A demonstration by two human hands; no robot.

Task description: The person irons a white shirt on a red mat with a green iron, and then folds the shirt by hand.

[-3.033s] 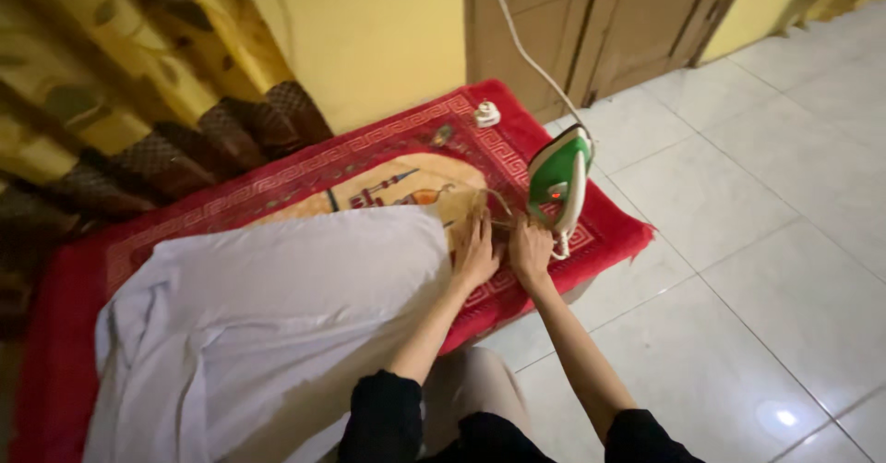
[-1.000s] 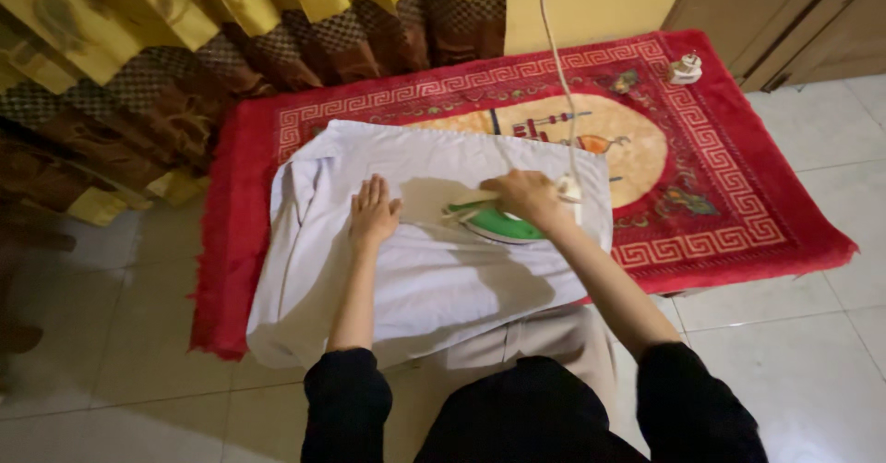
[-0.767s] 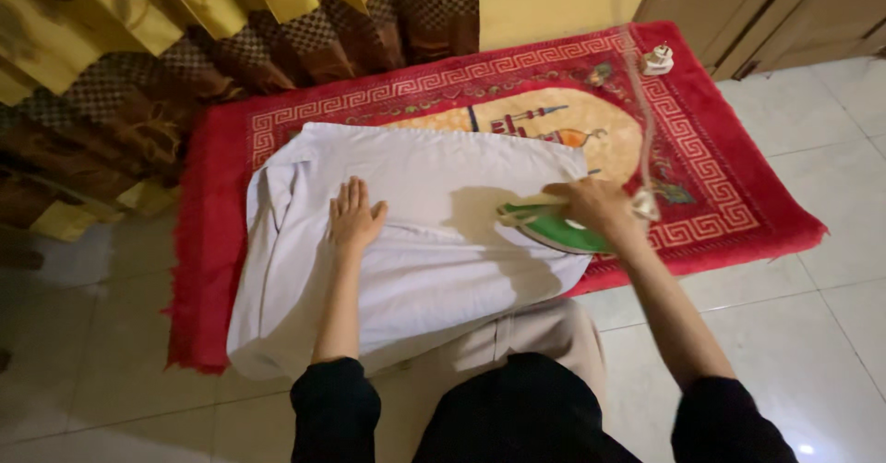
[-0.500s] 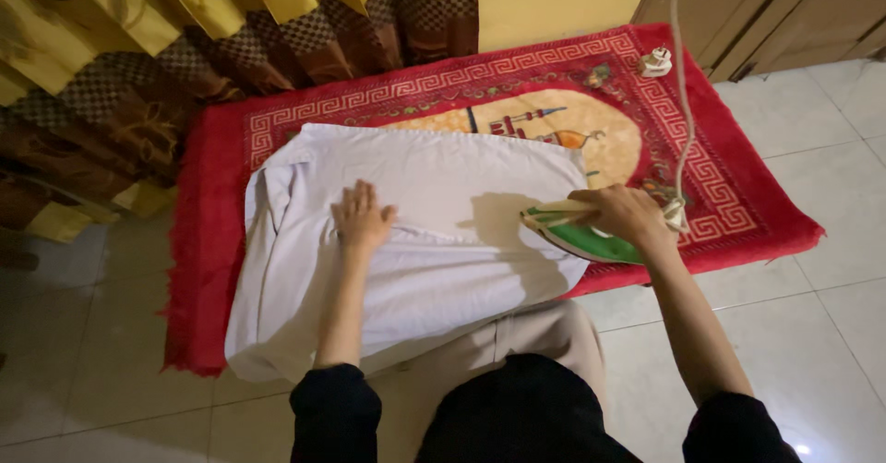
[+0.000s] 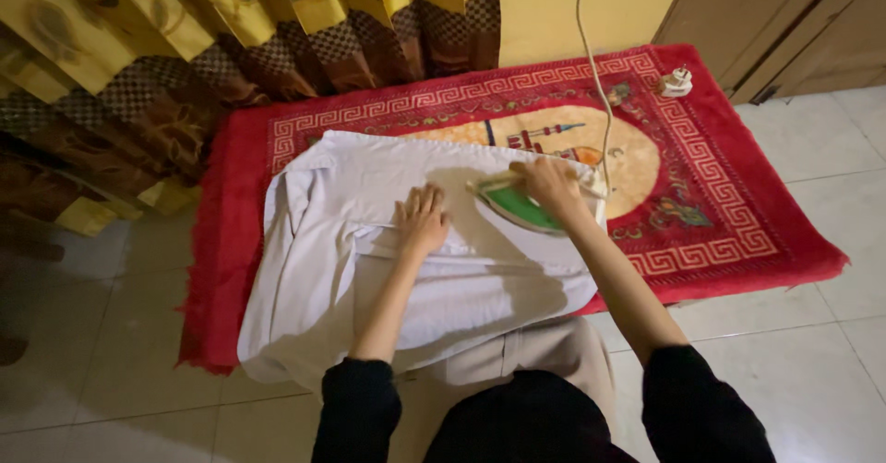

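A red patterned rug point(image 5: 738, 232) lies under a white garment point(image 5: 369, 269) spread flat. The left hand point(image 5: 422, 220) presses it, fingers released and splayed — just right of them the right hand point(image 5: 546, 183) is clenched around a green iron point(image 5: 517, 206), sole down on the cloth.

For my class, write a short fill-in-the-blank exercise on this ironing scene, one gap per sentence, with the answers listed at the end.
1. The right hand grips a ____ iron.
2. The left hand lies flat on the ____ garment.
3. The garment is spread over a ____ patterned rug.
4. A white cord runs up from the iron towards the ____ wall.

Missing words: green; white; red; yellow
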